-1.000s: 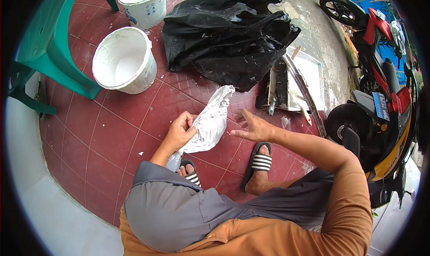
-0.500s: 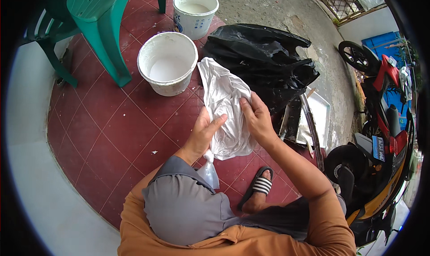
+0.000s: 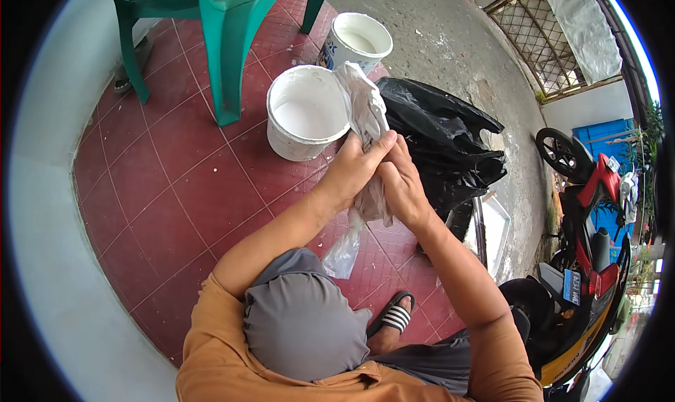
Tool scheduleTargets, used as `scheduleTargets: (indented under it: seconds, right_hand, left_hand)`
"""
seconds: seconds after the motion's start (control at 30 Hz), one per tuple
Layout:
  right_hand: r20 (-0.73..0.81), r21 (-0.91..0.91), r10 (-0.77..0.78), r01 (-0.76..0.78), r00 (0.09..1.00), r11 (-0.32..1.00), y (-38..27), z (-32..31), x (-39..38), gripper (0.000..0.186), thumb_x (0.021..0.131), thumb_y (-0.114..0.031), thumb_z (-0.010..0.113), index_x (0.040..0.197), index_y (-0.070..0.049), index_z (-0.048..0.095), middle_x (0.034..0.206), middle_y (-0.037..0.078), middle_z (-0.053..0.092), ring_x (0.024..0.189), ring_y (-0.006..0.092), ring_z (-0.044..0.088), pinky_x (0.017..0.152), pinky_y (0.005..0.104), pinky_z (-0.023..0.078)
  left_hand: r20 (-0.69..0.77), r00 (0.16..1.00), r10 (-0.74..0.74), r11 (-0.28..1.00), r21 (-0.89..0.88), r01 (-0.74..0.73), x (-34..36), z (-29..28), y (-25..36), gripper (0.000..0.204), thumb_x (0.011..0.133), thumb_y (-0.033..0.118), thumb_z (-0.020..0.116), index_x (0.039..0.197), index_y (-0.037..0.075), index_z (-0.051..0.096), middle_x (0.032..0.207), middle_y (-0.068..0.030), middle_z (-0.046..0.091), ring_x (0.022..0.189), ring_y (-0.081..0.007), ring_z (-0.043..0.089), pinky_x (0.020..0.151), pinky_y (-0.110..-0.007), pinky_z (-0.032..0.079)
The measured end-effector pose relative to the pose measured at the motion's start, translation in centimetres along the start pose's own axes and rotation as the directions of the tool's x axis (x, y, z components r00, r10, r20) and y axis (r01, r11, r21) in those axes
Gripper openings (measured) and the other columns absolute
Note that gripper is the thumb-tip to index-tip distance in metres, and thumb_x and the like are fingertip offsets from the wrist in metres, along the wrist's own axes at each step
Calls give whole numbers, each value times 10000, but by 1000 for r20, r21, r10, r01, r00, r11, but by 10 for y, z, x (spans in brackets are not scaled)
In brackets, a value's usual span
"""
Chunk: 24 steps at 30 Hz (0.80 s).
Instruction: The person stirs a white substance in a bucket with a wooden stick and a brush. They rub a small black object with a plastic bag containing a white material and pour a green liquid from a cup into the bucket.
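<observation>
Both hands, left (image 3: 355,169) and right (image 3: 402,184), clamp tight around the white bag (image 3: 365,121); best grip firmly, twisting evenly over the bucket (image 3: 307,121).

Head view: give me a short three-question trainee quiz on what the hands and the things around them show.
1. True or false: both hands grip the white plastic bag.
2. Which is nearer the hands: A) wide white bucket, B) red motorbike?
3. Fill in: the chair is ____.

Key:
1. True: left hand and right hand close on it.
2. A.
3. Green.
</observation>
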State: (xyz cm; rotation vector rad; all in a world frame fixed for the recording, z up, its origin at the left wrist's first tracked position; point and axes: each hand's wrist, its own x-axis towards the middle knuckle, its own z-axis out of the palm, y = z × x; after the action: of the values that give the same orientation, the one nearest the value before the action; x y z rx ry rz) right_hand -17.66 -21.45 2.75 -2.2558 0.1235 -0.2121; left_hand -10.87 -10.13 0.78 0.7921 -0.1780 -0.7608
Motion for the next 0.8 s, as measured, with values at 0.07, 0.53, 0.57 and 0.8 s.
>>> scheduleTargets:
  seconds: [0.07,0.53,0.57,0.8]
  right_hand:
    - [60,-135,39,-31,997,990,-11,-13,8,465,870,-152,450,1296,-23,587,1282,156,490,1213,301,440,1082,386,310]
    - [401,240,585,-697,705,675,-13,-7,65,471,970,-359,535,1192,49,614,1114,126,654,994,179,603,903,307,469]
    - [425,251,552,-679,717,690,-10,-3,66,419,978,-330,547,1171,32,634,1112,107,666,1011,165,613,922,298,470]
    - [406,116,562,-650,721,751,-2,12,75,456,950,-334,580,1154,73,619,990,135,679,857,184,629,780,318,505]
  left_hand:
    - [48,999,9,1000,-20,-8,7,0,5,402,1034,351,595,1115,-41,556,997,-75,624,879,-117,628,724,-272,533]
    - [-364,928,82,921,384,69,25,-22,-38,380,1060,278,440,1009,-67,590,769,-79,635,673,-174,613,626,-359,497]
    - [-293,947,129,915,403,0,22,-20,-35,402,1055,284,443,985,-80,599,771,-107,647,689,-188,627,632,-368,500]
    - [-199,956,215,838,541,-76,19,-26,-28,349,1014,186,475,978,-139,598,861,-362,652,926,-504,664,724,-499,524]
